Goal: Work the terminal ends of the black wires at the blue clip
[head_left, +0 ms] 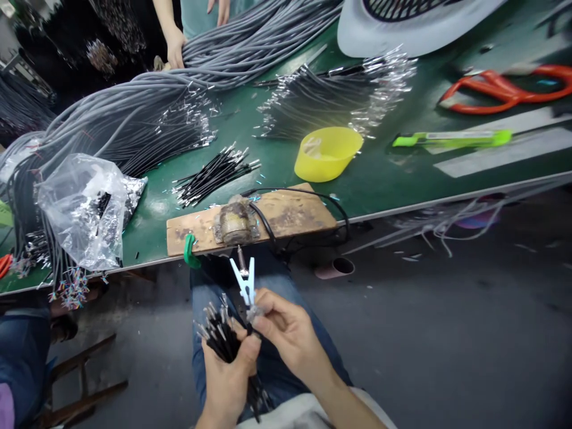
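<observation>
My left hand (pixel 230 375) is wrapped round a bundle of short black cables (pixel 218 333) with silvery ends, held above my lap. Close beside it, my right hand (pixel 286 328) pinches at a small grey lump (pixel 254 313), too blurred to name. This lump is at the lower end of a light blue clothes-peg-like clip (pixel 245 283). The clip's spread arms sit at a metal shaft (pixel 242 259), which sticks out from a round, taped-over motor-like body (pixel 236 221). That body is fixed on a wooden board (pixel 295 214) at the table edge.
A green hook (pixel 191 250) grips the board's left side. On the green table (pixel 366 196) lie loose black cables (pixel 217 173), a yellow ring-shaped holder (pixel 328 156), a plastic bag (pixel 84 208), grey cables (pixel 156 89), orange scissors (pixel 504 92) and a green cutter (pixel 451 139). A co-worker's hand (pixel 176 50) rests opposite.
</observation>
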`<state>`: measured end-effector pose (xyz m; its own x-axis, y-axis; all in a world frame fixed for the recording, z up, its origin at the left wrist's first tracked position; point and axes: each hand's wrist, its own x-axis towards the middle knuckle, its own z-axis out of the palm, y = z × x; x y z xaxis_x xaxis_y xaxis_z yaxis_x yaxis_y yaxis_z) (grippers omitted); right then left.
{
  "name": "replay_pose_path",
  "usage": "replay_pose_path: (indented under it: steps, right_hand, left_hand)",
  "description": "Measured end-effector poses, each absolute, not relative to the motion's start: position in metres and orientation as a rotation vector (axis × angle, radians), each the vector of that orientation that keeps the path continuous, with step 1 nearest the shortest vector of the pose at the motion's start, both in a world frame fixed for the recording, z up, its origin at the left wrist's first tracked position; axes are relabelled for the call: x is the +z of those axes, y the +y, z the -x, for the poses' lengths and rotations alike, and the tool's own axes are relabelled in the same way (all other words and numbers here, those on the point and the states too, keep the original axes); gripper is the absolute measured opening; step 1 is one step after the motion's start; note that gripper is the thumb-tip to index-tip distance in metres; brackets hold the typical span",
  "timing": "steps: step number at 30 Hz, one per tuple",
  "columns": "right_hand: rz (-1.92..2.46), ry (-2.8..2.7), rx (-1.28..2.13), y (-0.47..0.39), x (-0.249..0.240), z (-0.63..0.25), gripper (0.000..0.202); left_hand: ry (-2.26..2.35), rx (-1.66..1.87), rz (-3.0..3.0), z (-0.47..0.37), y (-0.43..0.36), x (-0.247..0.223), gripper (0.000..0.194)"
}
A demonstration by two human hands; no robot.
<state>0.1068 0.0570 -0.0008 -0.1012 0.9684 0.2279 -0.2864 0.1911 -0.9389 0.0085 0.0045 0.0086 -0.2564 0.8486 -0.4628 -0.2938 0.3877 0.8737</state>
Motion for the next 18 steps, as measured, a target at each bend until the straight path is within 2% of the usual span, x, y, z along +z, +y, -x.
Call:
replay_pose_path:
  steps: [4, 6, 9, 11, 14, 18]
  right_hand:
    - [0.841, -1.242, 0.98, 0.054, -0.002, -0.107, 0.015]
    - [0.772, -1.23, 1.22, 0.058, -0.003, -0.112, 0.017]
    - [0.617, -1.04, 1.885, 0.068, -0.005, -0.119, 0.032]
    - [0.555, -0.909, 2.172, 0.077, -0.007, -0.121, 0.039]
    - [0.577, -0.852, 2.286, 0.09, -0.008, -0.121, 0.041]
    - [0.642, -0.725, 2.14, 0.107, 0.002, -0.116, 0.038]
  left_hand:
    - [1.481, 1.203, -0.577, -0.007, 0.007, 0.007, 0.036]
    - [1.492, 1.212, -0.637, -0.003, 0.008, 0.007, 0.034]
    - [1.48, 1.277, -0.786, 0.001, 0.012, 0.009, 0.028]
    - [1.453, 1.312, -0.848, 0.003, 0.016, 0.01, 0.026]
    - [1.45, 1.321, -0.856, 0.004, 0.018, 0.011, 0.019]
    - [1.499, 1.348, -0.87, 0.007, 0.014, 0.015, 0.009]
